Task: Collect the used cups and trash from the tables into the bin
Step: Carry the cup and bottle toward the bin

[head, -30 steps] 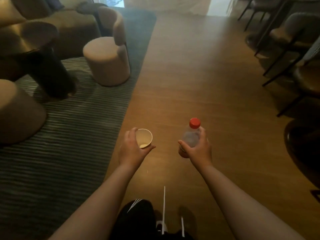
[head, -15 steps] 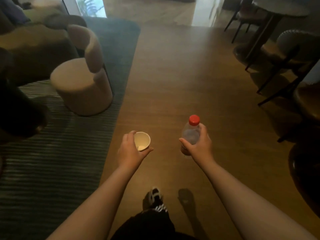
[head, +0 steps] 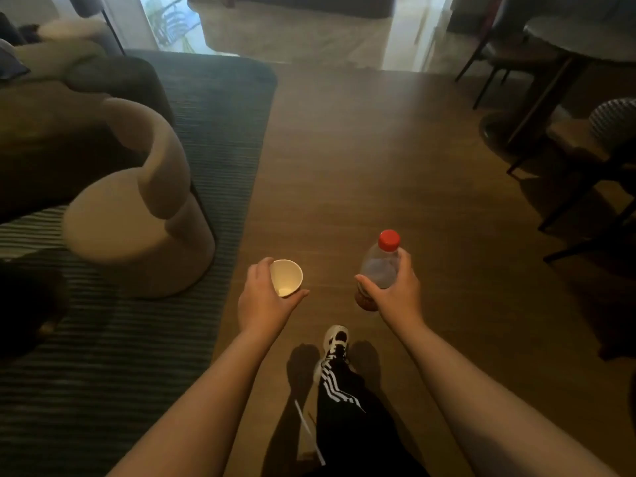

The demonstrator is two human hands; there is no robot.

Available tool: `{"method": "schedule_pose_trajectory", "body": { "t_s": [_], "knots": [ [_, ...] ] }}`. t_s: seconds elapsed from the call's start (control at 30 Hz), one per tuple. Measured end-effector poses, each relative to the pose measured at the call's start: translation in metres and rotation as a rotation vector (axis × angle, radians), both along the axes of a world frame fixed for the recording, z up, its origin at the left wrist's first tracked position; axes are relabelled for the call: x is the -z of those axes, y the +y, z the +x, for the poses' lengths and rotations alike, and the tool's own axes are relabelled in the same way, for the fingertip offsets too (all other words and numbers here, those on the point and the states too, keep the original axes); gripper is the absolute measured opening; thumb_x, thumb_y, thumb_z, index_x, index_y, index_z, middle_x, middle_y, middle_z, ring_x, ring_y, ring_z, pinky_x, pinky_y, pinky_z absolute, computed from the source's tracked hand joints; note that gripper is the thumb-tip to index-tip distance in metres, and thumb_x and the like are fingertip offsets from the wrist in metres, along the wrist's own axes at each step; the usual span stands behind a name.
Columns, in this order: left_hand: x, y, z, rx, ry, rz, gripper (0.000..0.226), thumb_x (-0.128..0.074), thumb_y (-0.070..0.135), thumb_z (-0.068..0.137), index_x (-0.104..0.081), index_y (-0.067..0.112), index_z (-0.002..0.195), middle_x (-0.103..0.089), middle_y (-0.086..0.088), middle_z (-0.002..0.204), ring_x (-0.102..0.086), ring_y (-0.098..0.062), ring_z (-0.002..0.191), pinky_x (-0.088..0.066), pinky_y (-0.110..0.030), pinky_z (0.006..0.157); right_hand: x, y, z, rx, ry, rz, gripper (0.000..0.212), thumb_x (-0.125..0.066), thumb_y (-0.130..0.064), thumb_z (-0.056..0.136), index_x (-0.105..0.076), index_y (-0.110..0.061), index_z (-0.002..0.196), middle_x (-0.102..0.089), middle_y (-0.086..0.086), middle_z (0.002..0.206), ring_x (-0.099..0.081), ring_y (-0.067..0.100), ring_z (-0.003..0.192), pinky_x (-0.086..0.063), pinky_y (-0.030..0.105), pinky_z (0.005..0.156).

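Wood floor (head: pixel 395 160) runs down the middle of the view, bordered on the left by a dark ribbed rug (head: pixel 103 356). On that rug stands a beige round chair (head: pixel 137 218) with a curved backrest, and behind it a dark sofa (head: pixel 69 125) fills the upper left. At the upper right a round surface (head: pixel 581 32) on a pedestal base stands with dark-legged chairs (head: pixel 592 146) around it. Lower centre, a leg in black trousers with white stripes (head: pixel 340 401) steps forward onto the floor, ending in a black-and-white shoe (head: pixel 335 342).

Both bare forearms reach forward over the floor, well apart from each other. The right hand (head: pixel 395 290) wraps its fingers and thumb round the middle of a clear plastic bottle (head: pixel 380 266), held upright; the bottle has a red cap (head: pixel 389 239) and some brownish liquid at its bottom. The left hand (head: pixel 263 297) curls round a white paper cup (head: pixel 285 277), thumb under one side and fingers over the other; the cup tilts with its open mouth toward the camera, and its pale inside shows. Cup and bottle are both carried in the air above the floor, level with each other, to the right of the rug's edge.
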State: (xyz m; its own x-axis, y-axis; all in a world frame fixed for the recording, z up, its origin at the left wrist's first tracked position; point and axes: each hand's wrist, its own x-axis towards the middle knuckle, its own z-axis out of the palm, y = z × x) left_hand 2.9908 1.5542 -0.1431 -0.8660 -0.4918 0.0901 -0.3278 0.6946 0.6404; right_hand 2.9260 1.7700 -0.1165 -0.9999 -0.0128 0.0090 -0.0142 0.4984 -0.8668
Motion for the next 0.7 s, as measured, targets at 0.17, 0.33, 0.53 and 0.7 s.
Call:
{"method": "schedule_pose_trajectory", "body": {
  "t_s": [0.17,0.33,0.53,0.7],
  "knots": [
    [0.013,-0.068,-0.151,-0.009,0.008,-0.029,0.087,-0.077,0.057,0.062,-0.040,0.020,0.132,-0.047,0.000,0.125,-0.051,-0.020,0.107,-0.046,-0.035,0.079,0.020,-0.065,-0.158,-0.066,0.020,0.017,0.079,-0.081,-0.036,0.069,-0.036,-0.029,0.133,-0.051,0.000,0.133,-0.049,0.018,0.121,-0.039,0.026,0.089],
    [-0.001,-0.137,-0.299,-0.045,-0.035,-0.070,0.086,-0.077,0.058,0.062,-0.039,0.022,0.131,-0.047,0.000,0.123,-0.053,-0.021,0.105,-0.047,-0.036,0.077,0.009,-0.147,-0.324,-0.115,0.001,-0.015,0.080,-0.082,-0.035,0.069,-0.033,-0.035,0.132,-0.048,-0.002,0.134,-0.047,0.016,0.120,-0.040,0.029,0.088],
    [-0.022,-0.223,-0.435,-0.107,-0.054,-0.048,0.086,-0.078,0.054,0.063,-0.040,0.020,0.133,-0.047,-0.002,0.125,-0.053,-0.022,0.105,-0.049,-0.037,0.077,-0.007,-0.243,-0.474,-0.204,0.002,-0.024,0.076,-0.081,-0.038,0.069,-0.036,-0.031,0.130,-0.054,0.001,0.124,-0.053,0.019,0.110,-0.041,0.026,0.083],
    [-0.012,-0.310,-0.553,-0.146,-0.042,-0.018,0.085,-0.078,0.051,0.066,-0.041,0.015,0.133,-0.046,-0.005,0.126,-0.051,-0.023,0.108,-0.049,-0.040,0.081,0.007,-0.326,-0.600,-0.259,0.059,0.043,0.080,-0.080,-0.041,0.070,-0.037,-0.022,0.135,-0.056,0.008,0.124,-0.056,0.024,0.107,-0.042,0.028,0.080]
  ]
}}
